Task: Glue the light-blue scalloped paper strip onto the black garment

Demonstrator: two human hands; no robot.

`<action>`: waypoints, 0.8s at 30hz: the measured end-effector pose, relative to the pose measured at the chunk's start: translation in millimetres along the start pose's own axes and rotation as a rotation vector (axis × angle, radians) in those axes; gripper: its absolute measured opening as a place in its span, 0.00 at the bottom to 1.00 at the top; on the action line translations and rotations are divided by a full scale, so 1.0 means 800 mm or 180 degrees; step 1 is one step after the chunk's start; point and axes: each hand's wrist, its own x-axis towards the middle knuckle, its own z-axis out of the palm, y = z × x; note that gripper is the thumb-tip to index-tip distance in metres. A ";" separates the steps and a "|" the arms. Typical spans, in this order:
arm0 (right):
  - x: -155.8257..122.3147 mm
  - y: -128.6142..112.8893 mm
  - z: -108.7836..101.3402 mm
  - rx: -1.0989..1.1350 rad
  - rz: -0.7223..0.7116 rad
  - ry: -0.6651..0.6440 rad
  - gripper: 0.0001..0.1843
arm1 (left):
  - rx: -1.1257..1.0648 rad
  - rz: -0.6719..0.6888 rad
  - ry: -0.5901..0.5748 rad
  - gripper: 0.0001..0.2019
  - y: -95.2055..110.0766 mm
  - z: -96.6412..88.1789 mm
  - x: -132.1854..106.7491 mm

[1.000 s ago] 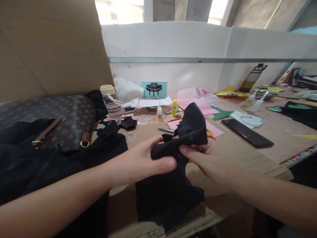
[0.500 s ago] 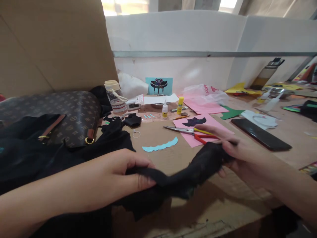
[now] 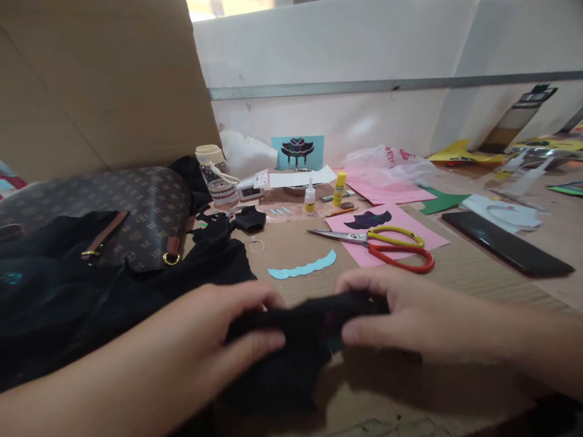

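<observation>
Both my hands grip one piece of black cloth (image 3: 296, 340) low over the cardboard work surface (image 3: 291, 252). My left hand (image 3: 223, 334) pinches its left end, thumb underneath and fingers curled over the top. My right hand (image 3: 387, 309) is closed on the right end, close to the left one. The cloth is bunched between them and hangs down toward me. Just beyond my hands lie a light-blue scalloped paper strip (image 3: 301, 267) and scissors (image 3: 387, 241) with a yellow and a red handle on a pink sheet (image 3: 401, 227).
A brown patterned handbag (image 3: 113, 209) and more black fabric (image 3: 68, 291) fill the left. Glue bottles (image 3: 310, 199), a glue stick (image 3: 339, 188), a lidded jar (image 3: 214, 173) and a picture card (image 3: 297, 152) stand at the back. A black phone (image 3: 505, 250) lies right. A cardboard sheet (image 3: 100, 79) leans behind.
A second ago the cloth was raised and folded in front of me. My hands then spread it apart, and now they have come back together, bunching it lower. The view tilted down.
</observation>
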 end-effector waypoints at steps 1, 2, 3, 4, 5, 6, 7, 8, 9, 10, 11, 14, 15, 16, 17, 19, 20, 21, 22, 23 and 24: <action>0.006 0.006 -0.007 -0.0040 0.0109 0.0281 0.13 | -0.0052 -0.0046 0.0036 0.11 -0.008 -0.003 0.008; 0.012 0.012 -0.013 -0.0118 0.0141 0.0475 0.13 | -0.0117 -0.0089 0.0016 0.12 -0.016 -0.004 0.016; 0.018 0.017 -0.018 -0.0216 0.0129 0.0564 0.14 | -0.0190 -0.0148 -0.0022 0.13 -0.024 -0.004 0.022; 0.023 0.021 -0.023 -0.0294 0.0082 0.0583 0.14 | -0.0260 -0.0213 -0.0054 0.13 -0.030 -0.002 0.028; 0.029 0.025 -0.026 -0.0327 0.0040 0.0536 0.14 | -0.0317 -0.0265 -0.0082 0.13 -0.037 0.000 0.032; 0.033 0.028 -0.029 -0.0291 0.0015 0.0483 0.15 | -0.0368 -0.0309 -0.0097 0.13 -0.042 0.003 0.035; 0.036 0.032 -0.030 -0.0200 -0.0006 0.0443 0.16 | -0.0410 -0.0339 -0.0095 0.13 -0.047 0.005 0.037; 0.038 0.035 -0.031 -0.0079 -0.0022 0.0422 0.17 | -0.0441 -0.0355 -0.0072 0.13 -0.051 0.008 0.039; 0.039 0.037 -0.032 0.0048 -0.0018 0.0416 0.18 | -0.0476 -0.0370 -0.0048 0.13 -0.055 0.011 0.039; 0.039 0.039 -0.033 0.0147 0.0002 0.0431 0.20 | -0.0515 -0.0394 -0.0022 0.12 -0.059 0.013 0.040; 0.039 0.041 -0.033 0.0194 0.0040 0.0453 0.20 | -0.0564 -0.0424 0.0008 0.12 -0.061 0.015 0.040; 0.034 0.042 -0.031 0.0099 0.0166 0.0518 0.18 | -0.0774 -0.0495 0.0091 0.11 -0.065 0.022 0.040; 0.032 0.041 -0.029 0.0041 0.0166 0.0551 0.17 | -0.0879 -0.0493 0.0078 0.11 -0.064 0.026 0.039; 0.030 0.040 -0.027 -0.0007 0.0144 0.0586 0.16 | -0.0981 -0.0469 0.0026 0.11 -0.063 0.029 0.037; 0.028 0.040 -0.025 -0.0051 0.0119 0.0621 0.15 | -0.1059 -0.0441 -0.0042 0.12 -0.062 0.032 0.035; 0.024 0.040 -0.022 -0.0188 0.0085 0.0674 0.13 | -0.1071 -0.0416 -0.0175 0.12 -0.060 0.038 0.028; 0.024 0.042 -0.021 -0.0296 0.0066 0.0681 0.12 | -0.1010 -0.0424 -0.0208 0.12 -0.061 0.041 0.024; 0.024 0.045 -0.021 -0.0422 0.0044 0.0686 0.12 | -0.0918 -0.0442 -0.0206 0.12 -0.062 0.042 0.021; 0.025 0.048 -0.022 -0.0551 0.0019 0.0689 0.12 | -0.0808 -0.0469 -0.0171 0.12 -0.065 0.043 0.019; 0.027 0.052 -0.024 -0.0670 0.0004 0.0692 0.13 | -0.0693 -0.0499 -0.0116 0.13 -0.069 0.042 0.018; 0.030 0.055 -0.027 -0.0779 0.0004 0.0710 0.14 | -0.0576 -0.0527 -0.0045 0.15 -0.073 0.041 0.018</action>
